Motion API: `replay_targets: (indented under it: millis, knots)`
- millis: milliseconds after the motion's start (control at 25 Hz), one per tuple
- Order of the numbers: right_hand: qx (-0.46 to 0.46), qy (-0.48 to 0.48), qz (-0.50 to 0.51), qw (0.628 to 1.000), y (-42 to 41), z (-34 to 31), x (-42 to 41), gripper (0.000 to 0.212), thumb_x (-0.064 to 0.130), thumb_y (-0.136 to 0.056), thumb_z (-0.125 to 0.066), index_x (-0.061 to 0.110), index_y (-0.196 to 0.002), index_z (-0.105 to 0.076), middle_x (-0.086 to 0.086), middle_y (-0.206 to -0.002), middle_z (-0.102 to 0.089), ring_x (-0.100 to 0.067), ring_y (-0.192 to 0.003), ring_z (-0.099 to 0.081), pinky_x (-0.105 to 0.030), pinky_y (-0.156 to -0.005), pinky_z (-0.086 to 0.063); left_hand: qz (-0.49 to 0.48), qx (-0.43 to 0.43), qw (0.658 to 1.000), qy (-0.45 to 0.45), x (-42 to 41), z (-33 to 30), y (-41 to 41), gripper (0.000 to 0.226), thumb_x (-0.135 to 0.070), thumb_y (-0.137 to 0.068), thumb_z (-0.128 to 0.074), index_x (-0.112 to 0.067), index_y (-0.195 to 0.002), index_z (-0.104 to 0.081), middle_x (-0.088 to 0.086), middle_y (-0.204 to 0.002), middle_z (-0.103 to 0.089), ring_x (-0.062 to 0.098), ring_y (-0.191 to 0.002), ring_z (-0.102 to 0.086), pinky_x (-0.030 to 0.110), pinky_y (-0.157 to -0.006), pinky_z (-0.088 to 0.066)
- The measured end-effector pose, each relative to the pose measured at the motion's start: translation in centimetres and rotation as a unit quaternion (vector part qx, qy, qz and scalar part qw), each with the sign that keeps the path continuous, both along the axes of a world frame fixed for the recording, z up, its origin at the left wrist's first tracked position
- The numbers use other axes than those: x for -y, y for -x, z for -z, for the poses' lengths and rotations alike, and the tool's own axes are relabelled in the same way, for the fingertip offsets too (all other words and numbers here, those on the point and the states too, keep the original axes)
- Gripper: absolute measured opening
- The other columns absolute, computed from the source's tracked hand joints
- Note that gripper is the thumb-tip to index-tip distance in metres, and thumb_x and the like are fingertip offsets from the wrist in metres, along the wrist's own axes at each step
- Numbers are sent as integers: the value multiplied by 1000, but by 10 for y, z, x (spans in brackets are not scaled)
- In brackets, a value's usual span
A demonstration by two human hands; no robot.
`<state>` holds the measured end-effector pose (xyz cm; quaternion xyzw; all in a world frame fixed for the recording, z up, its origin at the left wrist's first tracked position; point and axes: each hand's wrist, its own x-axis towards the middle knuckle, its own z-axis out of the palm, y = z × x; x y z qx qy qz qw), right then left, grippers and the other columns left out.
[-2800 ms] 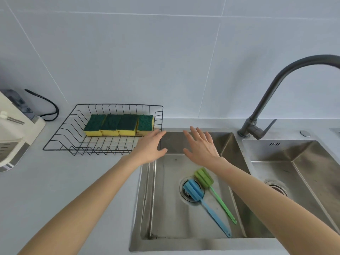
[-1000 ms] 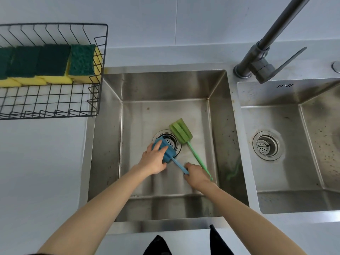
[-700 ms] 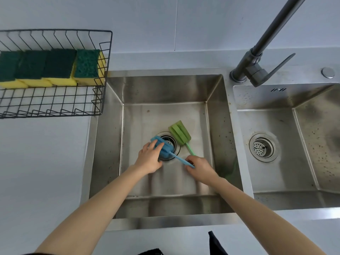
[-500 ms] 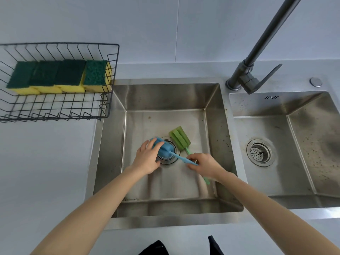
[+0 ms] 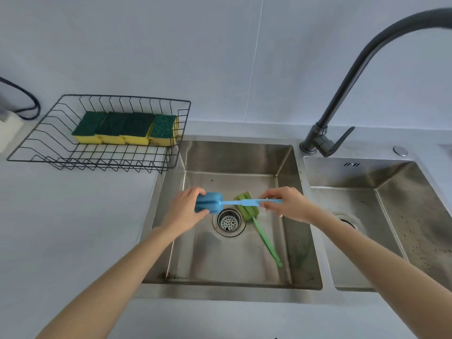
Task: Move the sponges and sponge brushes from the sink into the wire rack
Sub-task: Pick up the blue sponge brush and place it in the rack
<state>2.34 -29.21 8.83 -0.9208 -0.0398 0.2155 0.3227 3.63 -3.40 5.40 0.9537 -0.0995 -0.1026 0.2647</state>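
Observation:
A blue sponge brush (image 5: 234,203) hangs level above the left sink basin (image 5: 234,260). My left hand (image 5: 186,211) grips its foam head, and my right hand (image 5: 286,204) pinches its handle. A green sponge brush (image 5: 259,228) lies on the basin floor beside the drain (image 5: 228,222), its handle pointing toward the front right. The black wire rack (image 5: 49,143) stands on the counter left of the sink, with several green-and-yellow sponges (image 5: 127,128) in a row along its back.
A dark curved faucet (image 5: 342,99) rises between the two basins, with the second basin (image 5: 376,216) to the right. A black cable (image 5: 27,101) loops at the far left by the wall. Bare grey counter (image 5: 73,228) lies in front of the rack.
Both hands went down into the basin, took hold of the blue brush and lifted it off the drain to a level position. The green brush stayed on the basin floor.

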Motion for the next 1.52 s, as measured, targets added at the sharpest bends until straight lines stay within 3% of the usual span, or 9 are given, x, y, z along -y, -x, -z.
replay_targets:
  millis: [160, 360, 520, 640, 800, 1040, 1160, 1280, 1520]
  knots:
    - [30, -69, 47, 996, -10, -28, -4, 12, 22, -89, -58, 29, -81, -64, -1, -76, -66, 4, -45, -52, -14, -54, -39, -32, 55, 997, 33, -13, -31, 4, 39, -15, -79, -66, -4, -114, -54, 12, -120, -57, 30, -112, -48, 33, -95, -36]
    - [4, -225, 125, 966, -15, -49, -20, 10, 13, -92, -56, 20, -90, -63, 2, -77, -66, -5, -63, -60, -11, -56, -51, -36, 82, 995, 54, -34, -60, 2, 38, -18, -81, -64, -8, -116, -52, 8, -122, -54, 19, -106, -46, 22, -86, -33]
    - [-12, -299, 183, 936, -29, -58, -35, 7, 12, -92, -55, 13, -94, -62, -2, -76, -67, 1, -54, -66, -12, -61, -56, -40, 81, 994, 67, -51, -85, -10, 40, -19, -82, -64, -9, -118, -53, 8, -122, -55, 9, -98, -43, 22, -85, -33]
    - [-21, -337, 217, 916, -44, -67, -51, 9, 13, -92, -55, 15, -85, -61, -5, -78, -68, 0, -53, -68, -15, -63, -58, -45, 96, 992, 62, -64, -100, -23, 42, -19, -81, -65, -9, -120, -54, 10, -124, -53, 9, -97, -42, 21, -86, -33]
    - [-23, -366, 251, 896, -66, -79, -75, 7, 14, -93, -54, 10, -91, -60, -6, -80, -68, 1, -50, -68, -13, -58, -57, -59, 104, 991, 56, -83, -111, -45, 42, -19, -82, -65, -10, -122, -54, 12, -124, -49, 12, -98, -42, 21, -88, -31]
    - [-14, -353, 262, 898, -105, -91, -105, 20, 12, -96, -48, 2, -109, -60, -3, -80, -63, 1, -54, -67, -9, -56, -55, -93, 101, 990, 33, -107, -110, -86, 44, -17, -82, -64, -12, -125, -53, 15, -126, -47, 29, -117, -46, 35, -98, -38]
    - [-21, -349, 267, 898, -124, -86, -119, 25, 11, -95, -49, -2, -115, -59, -6, -88, -63, -5, -68, -64, -9, -57, -55, -111, 88, 990, 13, -116, -97, -105, 44, -18, -82, -64, -14, -125, -53, 16, -127, -48, 30, -118, -45, 37, -99, -39]
    - [-32, -347, 281, 894, -140, -77, -131, 25, 11, -95, -49, -1, -115, -59, -1, -81, -64, 0, -62, -65, -9, -56, -55, -125, 78, 989, 0, -124, -84, -121, 45, -17, -83, -63, -12, -126, -52, 16, -127, -49, 31, -118, -45, 39, -98, -40]
    - [-47, -341, 304, 888, -163, -57, -137, 25, 10, -96, -48, 0, -115, -60, 0, -80, -63, -8, -71, -64, -10, -57, -55, -126, 43, 991, 3, -126, -55, -145, 45, -18, -82, -64, -11, -124, -53, 17, -124, -52, 30, -114, -50, 38, -96, -43]
